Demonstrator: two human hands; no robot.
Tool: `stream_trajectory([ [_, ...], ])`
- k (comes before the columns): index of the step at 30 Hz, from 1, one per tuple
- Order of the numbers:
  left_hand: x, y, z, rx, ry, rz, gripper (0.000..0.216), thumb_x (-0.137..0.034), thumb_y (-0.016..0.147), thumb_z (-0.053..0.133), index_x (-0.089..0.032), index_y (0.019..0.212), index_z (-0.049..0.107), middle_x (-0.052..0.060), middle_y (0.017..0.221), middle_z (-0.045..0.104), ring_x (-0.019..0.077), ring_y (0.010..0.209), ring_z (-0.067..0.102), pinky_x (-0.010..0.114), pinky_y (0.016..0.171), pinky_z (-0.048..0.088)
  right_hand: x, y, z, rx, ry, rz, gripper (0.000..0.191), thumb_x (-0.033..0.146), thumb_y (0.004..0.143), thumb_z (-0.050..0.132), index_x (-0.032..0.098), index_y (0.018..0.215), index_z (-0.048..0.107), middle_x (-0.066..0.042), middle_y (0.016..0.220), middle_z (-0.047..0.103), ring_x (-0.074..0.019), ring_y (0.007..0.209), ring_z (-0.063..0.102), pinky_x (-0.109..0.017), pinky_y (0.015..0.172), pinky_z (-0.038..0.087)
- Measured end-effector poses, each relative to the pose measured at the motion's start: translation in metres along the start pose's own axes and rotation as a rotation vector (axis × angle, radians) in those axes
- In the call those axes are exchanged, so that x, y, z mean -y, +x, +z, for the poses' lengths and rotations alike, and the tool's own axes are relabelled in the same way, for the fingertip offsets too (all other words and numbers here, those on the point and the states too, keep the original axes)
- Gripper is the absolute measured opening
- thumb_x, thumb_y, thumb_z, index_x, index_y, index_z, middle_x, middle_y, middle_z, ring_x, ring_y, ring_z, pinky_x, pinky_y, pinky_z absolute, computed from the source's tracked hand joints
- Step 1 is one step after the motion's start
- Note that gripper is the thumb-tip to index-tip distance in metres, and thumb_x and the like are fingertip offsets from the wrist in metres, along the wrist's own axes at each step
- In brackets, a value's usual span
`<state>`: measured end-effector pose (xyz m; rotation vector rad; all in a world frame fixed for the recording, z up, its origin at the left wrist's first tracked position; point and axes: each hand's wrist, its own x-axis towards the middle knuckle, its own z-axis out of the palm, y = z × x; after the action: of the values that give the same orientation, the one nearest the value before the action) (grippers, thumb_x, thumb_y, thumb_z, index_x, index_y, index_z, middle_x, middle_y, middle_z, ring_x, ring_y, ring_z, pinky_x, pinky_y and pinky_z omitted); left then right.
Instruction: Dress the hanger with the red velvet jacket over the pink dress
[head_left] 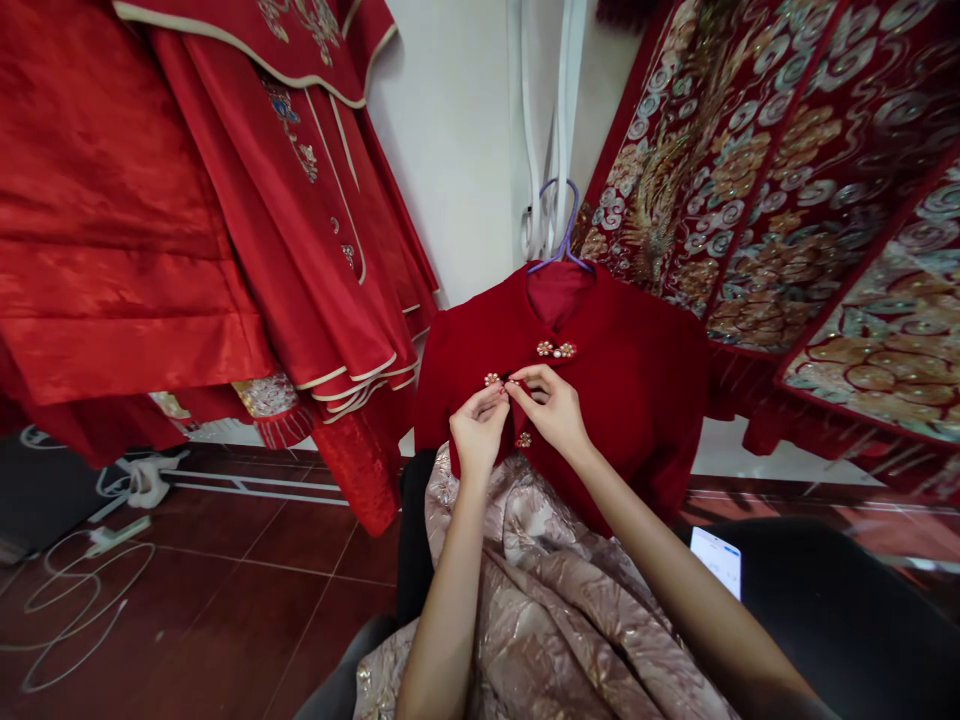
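Note:
A dark red jacket (637,370) with a round neckline hangs in front of me on a purple hanger (566,235). Beaded flower clasps run down its front. The top clasp (556,349) is joined across the opening, and a lower flower clasp (523,439) shows beneath my hands. My left hand (480,432) is closed in a pinch just under the middle flower clasp (492,379). Fingertips meeting those of the left, my right hand (556,408) pinches at the same clasp by the front edge. My fingers partly hide the fastening.
Red garments (300,200) hang at the left, and embroidered red ones (780,180) at the right. Shiny pinkish fabric (555,620) covers my lap. A lit phone (717,562) lies on a black seat (825,610). A white cable (90,600) loops across the tiled floor.

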<state>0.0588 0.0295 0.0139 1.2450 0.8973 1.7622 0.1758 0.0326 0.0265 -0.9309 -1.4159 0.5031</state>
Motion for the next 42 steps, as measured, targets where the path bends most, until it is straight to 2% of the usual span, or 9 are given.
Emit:
stream_trajectory([
  [12,0.0,0.006,-0.005,0.032,0.102,0.019,0.021,-0.021,0.071,0.072,-0.011,0.09,0.074,0.011,0.092,0.076,0.0188,0.082,0.072,0.034,0.086,0.056,0.004,0.003,0.001,-0.023,-0.06,-0.056,0.017,0.036,0.083,0.063,0.022,0.092,0.065,-0.003,0.096,0.071,-0.0175,0.088,0.067,-0.028,0.075,0.052],
  [17,0.004,0.012,-0.008,0.072,0.116,0.011,0.021,-0.022,0.071,0.072,-0.012,0.089,0.073,0.01,0.087,0.076,0.0178,0.079,0.071,0.033,0.085,0.055,0.001,0.002,0.001,-0.028,-0.058,-0.022,0.023,0.042,0.082,0.064,0.022,0.094,0.062,-0.003,0.096,0.071,-0.018,0.088,0.068,-0.029,0.074,0.053],
  [23,0.009,0.016,-0.009,0.122,0.135,-0.011,0.018,-0.022,0.07,0.073,-0.013,0.087,0.074,0.008,0.085,0.075,0.0164,0.078,0.07,0.033,0.085,0.055,-0.006,-0.003,-0.004,0.053,-0.053,-0.073,0.022,0.04,0.087,0.058,0.023,0.098,0.062,-0.004,0.101,0.07,-0.0178,0.095,0.067,-0.029,0.077,0.056],
  [27,0.008,0.02,-0.009,0.139,0.196,0.0,0.016,-0.019,0.071,0.07,-0.013,0.086,0.074,0.008,0.084,0.075,0.0156,0.076,0.07,0.031,0.081,0.055,-0.011,-0.002,-0.008,0.098,-0.089,-0.13,0.02,0.036,0.09,0.053,0.024,0.103,0.062,-0.003,0.105,0.069,-0.0171,0.098,0.066,-0.032,0.085,0.055],
  [29,0.007,0.022,-0.009,0.14,0.234,0.01,0.016,-0.018,0.071,0.07,-0.014,0.086,0.073,0.008,0.084,0.075,0.0154,0.075,0.069,0.031,0.08,0.055,-0.013,-0.002,-0.008,0.058,-0.174,-0.167,0.019,0.035,0.09,0.055,0.024,0.102,0.063,-0.003,0.103,0.069,-0.0178,0.095,0.065,-0.033,0.085,0.054],
  [32,0.006,0.025,-0.009,0.15,0.271,0.027,0.015,-0.017,0.073,0.067,-0.014,0.086,0.072,0.008,0.084,0.074,0.0152,0.076,0.069,0.03,0.078,0.055,-0.014,-0.003,-0.005,-0.061,-0.32,-0.173,0.018,0.037,0.088,0.059,0.022,0.095,0.063,-0.005,0.095,0.066,-0.0185,0.084,0.062,-0.033,0.077,0.054],
  [35,0.008,0.023,-0.008,0.165,0.279,0.05,0.017,-0.013,0.073,0.065,-0.013,0.089,0.069,0.008,0.087,0.073,0.0149,0.079,0.067,0.028,0.077,0.054,-0.012,-0.004,-0.001,-0.132,-0.316,-0.131,0.02,0.039,0.085,0.062,0.02,0.089,0.062,-0.005,0.086,0.063,-0.0168,0.073,0.059,-0.031,0.069,0.054],
  [39,0.014,0.01,-0.008,0.078,0.262,0.096,0.031,-0.012,0.074,0.064,-0.015,0.106,0.06,0.01,0.103,0.067,0.014,0.085,0.065,0.026,0.075,0.053,-0.004,-0.014,-0.001,-0.058,-0.153,-0.063,0.021,0.039,0.09,0.054,0.02,0.093,0.062,-0.006,0.092,0.067,-0.0175,0.081,0.064,-0.03,0.069,0.056],
  [42,0.019,-0.004,-0.014,-0.021,0.285,0.117,0.028,-0.014,0.078,0.06,-0.016,0.105,0.058,0.01,0.106,0.065,0.0134,0.085,0.064,0.026,0.078,0.053,0.001,-0.034,-0.009,-0.034,-0.163,-0.024,0.019,0.036,0.092,0.05,0.021,0.097,0.061,-0.007,0.097,0.067,-0.0181,0.084,0.065,-0.031,0.07,0.057],
])
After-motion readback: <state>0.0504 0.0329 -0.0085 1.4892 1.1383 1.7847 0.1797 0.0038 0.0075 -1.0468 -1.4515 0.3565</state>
